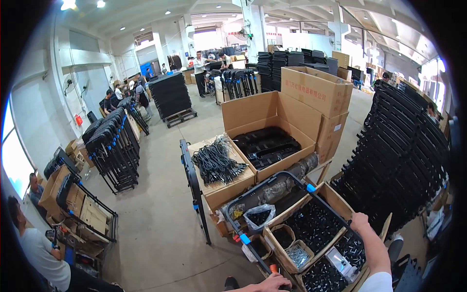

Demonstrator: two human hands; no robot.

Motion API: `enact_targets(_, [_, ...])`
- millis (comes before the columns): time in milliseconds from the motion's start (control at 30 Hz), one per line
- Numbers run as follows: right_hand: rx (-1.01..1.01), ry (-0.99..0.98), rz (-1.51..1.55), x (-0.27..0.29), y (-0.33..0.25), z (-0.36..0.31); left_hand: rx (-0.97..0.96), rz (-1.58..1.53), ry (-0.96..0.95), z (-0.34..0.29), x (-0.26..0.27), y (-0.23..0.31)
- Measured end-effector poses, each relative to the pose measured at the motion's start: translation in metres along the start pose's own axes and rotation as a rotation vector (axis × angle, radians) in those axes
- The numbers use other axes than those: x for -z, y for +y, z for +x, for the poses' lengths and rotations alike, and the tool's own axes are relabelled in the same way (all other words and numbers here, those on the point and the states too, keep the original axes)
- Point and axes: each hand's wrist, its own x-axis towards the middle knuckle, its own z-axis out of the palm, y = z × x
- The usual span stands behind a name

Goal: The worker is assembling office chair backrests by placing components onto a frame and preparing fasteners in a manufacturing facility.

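Observation:
A U-shaped black tube frame (235,225) with blue clips lies slantwise over the open parts boxes. My right hand (361,222) is closed around its right arm, by the edge of a wooden bin. Near the lower edge my left hand (276,282) is closed at the frame's other end, beside an orange piece (274,268); its grip is partly hidden. Under the frame, a bin (335,195) holds many small black parts. Silver screws (297,255) fill a small box, and a clear-fronted plastic case (340,263) rests on more black-headed bolts.
Black cables (219,160) are heaped on a board beside a carton (250,107) of black parts. Tall stacks of black panels (394,155) stand at right. Folded frames (112,146) line the left, where a person in a white shirt (41,258) sits. Others work farther back.

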Motion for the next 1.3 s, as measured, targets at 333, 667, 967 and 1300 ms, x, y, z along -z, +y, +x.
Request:
enact_targets(333, [0.058, -0.251, -0.251, 0.007, -0.007, -0.007, 0.002, 0.007, -0.002, -0.006, -0.003, 0.011])
enact_targets(667, [0.066, -0.287, -0.237, 0.018, -0.012, 0.0, 0.043, 0.044, -0.057, -0.007, 0.006, 0.014])
enact_targets(967, [-0.018, -0.068, -0.055, 0.007, -0.018, -0.006, -0.008, 0.017, -0.041, -0.002, 0.005, 0.005])
enact_targets(1300, [0.067, -0.076, 0.056, -0.001, -0.031, -0.009, 0.078, 0.027, -0.08, -0.008, 0.008, 0.014])
